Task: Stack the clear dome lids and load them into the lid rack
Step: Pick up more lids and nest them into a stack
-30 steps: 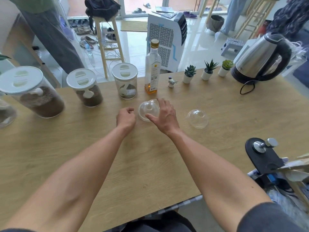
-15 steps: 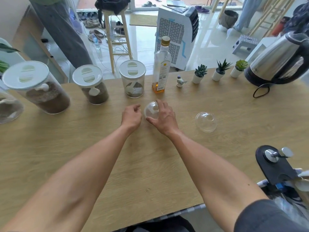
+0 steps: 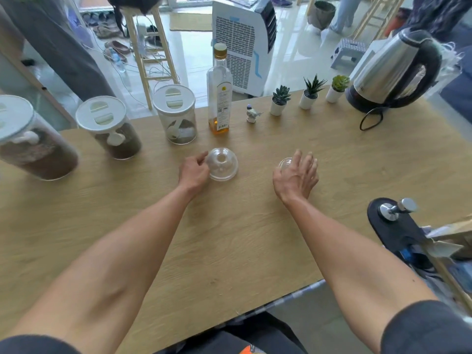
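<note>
Dome lid (image 3: 222, 164) against left hand (image 3: 193, 172); second lid (image 3: 285, 163) under right hand (image 3: 296, 178).

A single head-worn view looks forward and steeply down from above the near edge of the surface (image 3: 229, 238), facing 12 o'clock. It sits close: both forearms fill the lower frame, reaching to the hands (left (image 3: 192, 172), right (image 3: 296, 176)) at mid-frame. The wide lens bends the far edge and takes in the floor (image 3: 194, 60) beyond. No second view overlaps it.
</note>
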Motion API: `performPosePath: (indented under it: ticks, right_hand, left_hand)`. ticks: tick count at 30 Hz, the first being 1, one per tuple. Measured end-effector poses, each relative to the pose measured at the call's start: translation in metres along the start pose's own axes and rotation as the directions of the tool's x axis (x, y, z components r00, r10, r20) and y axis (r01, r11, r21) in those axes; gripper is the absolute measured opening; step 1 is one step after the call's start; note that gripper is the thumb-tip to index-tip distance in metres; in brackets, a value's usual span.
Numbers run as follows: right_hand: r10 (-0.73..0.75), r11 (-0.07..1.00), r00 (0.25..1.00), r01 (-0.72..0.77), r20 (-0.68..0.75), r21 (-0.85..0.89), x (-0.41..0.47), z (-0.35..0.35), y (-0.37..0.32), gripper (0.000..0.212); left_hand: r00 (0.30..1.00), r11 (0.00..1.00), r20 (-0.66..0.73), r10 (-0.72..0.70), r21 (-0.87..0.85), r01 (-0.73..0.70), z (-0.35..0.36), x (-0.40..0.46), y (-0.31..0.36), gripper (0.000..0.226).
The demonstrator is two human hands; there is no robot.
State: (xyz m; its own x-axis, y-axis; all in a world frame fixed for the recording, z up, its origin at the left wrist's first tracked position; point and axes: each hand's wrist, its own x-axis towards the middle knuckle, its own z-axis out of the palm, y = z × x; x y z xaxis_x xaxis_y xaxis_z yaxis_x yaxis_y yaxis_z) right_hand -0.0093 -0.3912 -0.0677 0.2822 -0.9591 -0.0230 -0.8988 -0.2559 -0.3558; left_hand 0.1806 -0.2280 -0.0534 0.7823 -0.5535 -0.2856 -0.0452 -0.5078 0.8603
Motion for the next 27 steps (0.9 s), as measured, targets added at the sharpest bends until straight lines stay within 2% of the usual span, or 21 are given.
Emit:
performPosePath:
  ticks: [3, 7, 9, 12, 15, 17, 20, 27]
  right_hand:
    - [0.030, 0.998, 0.997, -0.034, 0.077, 0.050, -0.001, 0.004, 0.017, 0.078]
    - [-0.029, 0.980, 0.999, 0.026, 0.014, 0.195, -0.001, 0.003, 0.008, 0.077]
    - [-0.107, 0.943, 0.994, 0.104, -0.009, 0.318, -0.002, -0.001, -0.008, 0.080]
    - [-0.309, 0.858, 0.951, 0.284, -0.010, 0.428, -0.007, -0.005, -0.039, 0.083]
    - [-0.524, 0.783, 0.851, 0.466, 0.033, 0.413, -0.013, -0.002, -0.065, 0.081]
    - [-0.599, 0.755, 0.797, 0.526, 0.084, 0.392, -0.017, 0.002, -0.077, 0.082]
    - [-0.631, 0.756, 0.760, 0.556, 0.157, 0.346, -0.021, 0.010, -0.084, 0.082]
    - [-0.615, 0.782, 0.755, 0.547, 0.229, 0.299, -0.028, 0.021, -0.083, 0.078]
  left_hand:
    - [1.000, 1.000, 0.019, 0.013, 0.026, -0.013, 0.002, -0.003, 0.000, 0.049]
    - [0.999, 1.000, 0.037, 0.009, 0.019, -0.010, 0.002, -0.003, -0.003, 0.052]
    - [0.999, 1.000, 0.042, 0.020, 0.003, -0.020, 0.003, -0.004, -0.004, 0.051]
    - [0.999, 1.000, 0.037, 0.021, -0.022, -0.020, 0.004, -0.004, -0.006, 0.049]
    - [0.999, 0.999, 0.042, 0.031, -0.040, -0.029, 0.005, -0.003, -0.008, 0.048]
    - [0.998, 0.998, 0.044, 0.039, -0.052, -0.036, 0.004, -0.002, -0.009, 0.048]
    - [0.998, 0.997, 0.043, 0.052, -0.053, -0.049, 0.004, -0.002, -0.009, 0.046]
    - [0.996, 0.997, 0.055, 0.070, -0.041, -0.068, 0.000, 0.000, -0.011, 0.049]
